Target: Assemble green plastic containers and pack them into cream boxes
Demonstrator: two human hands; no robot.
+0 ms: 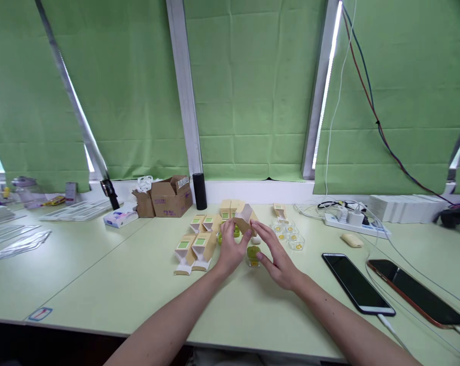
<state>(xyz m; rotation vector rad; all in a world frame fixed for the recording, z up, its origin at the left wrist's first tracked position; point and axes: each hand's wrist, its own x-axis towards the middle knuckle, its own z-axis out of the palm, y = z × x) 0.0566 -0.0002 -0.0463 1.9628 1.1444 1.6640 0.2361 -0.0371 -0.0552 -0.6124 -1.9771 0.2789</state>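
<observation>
My left hand [232,250] and my right hand [277,259] hold a small tan cardboard box [245,219] between their fingers, its pale inner side showing. Just below the box, a green-topped clear jar [253,254] stands on the table, close to my right hand's fingers. Left of my hands are several open tan boxes with green labels [200,244], flaps toward me. More green pieces [236,232] show partly behind my left hand. Clear cups with yellow centres [290,235] stand to the right, and another open tan box [279,212] lies behind them.
Two phones [357,282] with cables lie at the right, below a power strip [355,226]. At the back left stand a brown carton [172,197] and a black cylinder [200,191]. A tissue pack [120,217] is farther left. The table's front edge [100,331] runs below my arms.
</observation>
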